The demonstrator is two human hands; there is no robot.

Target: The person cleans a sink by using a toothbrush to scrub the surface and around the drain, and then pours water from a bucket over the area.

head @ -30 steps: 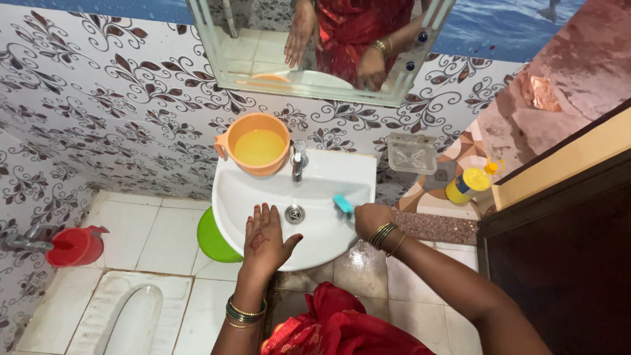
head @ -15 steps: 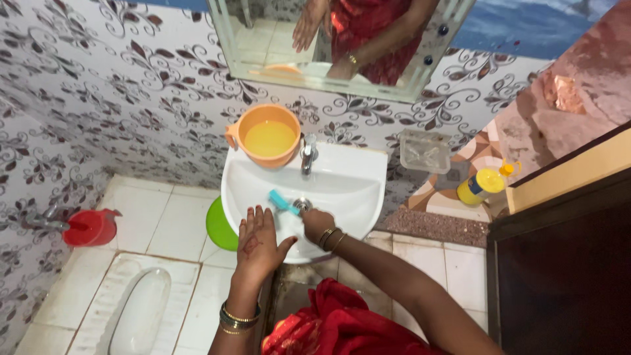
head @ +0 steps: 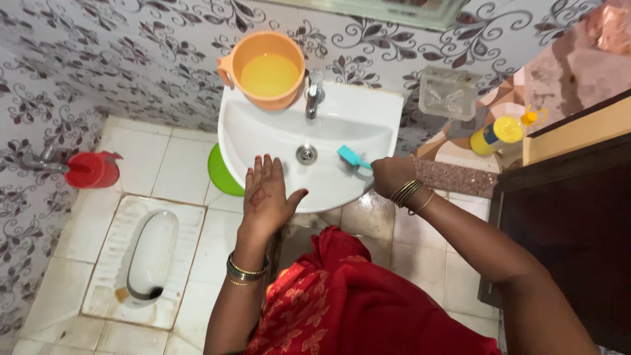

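A white wash basin (head: 263, 131) hangs on the patterned wall, with a drain (head: 305, 154) in its middle and a metal tap (head: 314, 93) at the back. My right hand (head: 392, 176) grips a teal brush (head: 351, 158), whose head rests on the inner right side of the bowl. My left hand (head: 265, 196) lies flat with fingers spread on the basin's front rim. An orange mug (head: 266, 69) of yellowish liquid stands on the basin's back left corner.
A squat toilet pan (head: 150, 246) is set in the tiled floor at the left. A red mug (head: 92, 169) hangs by a wall tap. A green bucket (head: 220, 172) sits under the basin. A yellow bottle (head: 501, 131) and a clear soap dish (head: 448, 92) are at the right.
My right hand has drawn the brush from the drain to the bowl's right side. The view has tilted down, so the mirror is nearly out of sight. My left hand stays on the rim.
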